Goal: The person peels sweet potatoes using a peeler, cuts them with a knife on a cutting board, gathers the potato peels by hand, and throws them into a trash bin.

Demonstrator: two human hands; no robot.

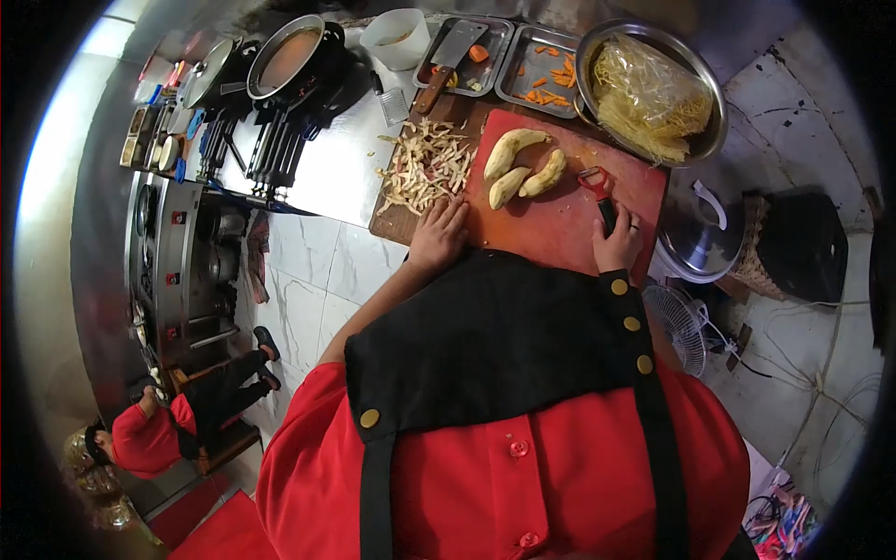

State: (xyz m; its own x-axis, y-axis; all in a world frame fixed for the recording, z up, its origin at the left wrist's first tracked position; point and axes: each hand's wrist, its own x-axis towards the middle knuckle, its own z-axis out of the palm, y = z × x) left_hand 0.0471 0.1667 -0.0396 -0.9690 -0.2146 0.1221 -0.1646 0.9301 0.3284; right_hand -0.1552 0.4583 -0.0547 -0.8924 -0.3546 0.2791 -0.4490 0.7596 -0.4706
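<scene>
My right hand (617, 240) is wrapped round the black handle of a red peeler (594, 179) over the right side of the red cutting board (534, 229). Several peeled, pale yellow pieces (515, 151) lie in the middle of that board. My left hand (441, 230) rests at the board's left edge, fingers apart and holding nothing, its fingertips touching the lower end of a pile of peelings (425, 168). The peelings lie on a brown wooden board (387, 222).
Behind the boards are a tray with a cleaver (450, 62), a tray of orange strips (542, 75) and a metal bowl (717, 119) of bagged noodles. A grater (392, 105) and a pot (291, 61) stand left. Another person (154, 434) sits at lower left.
</scene>
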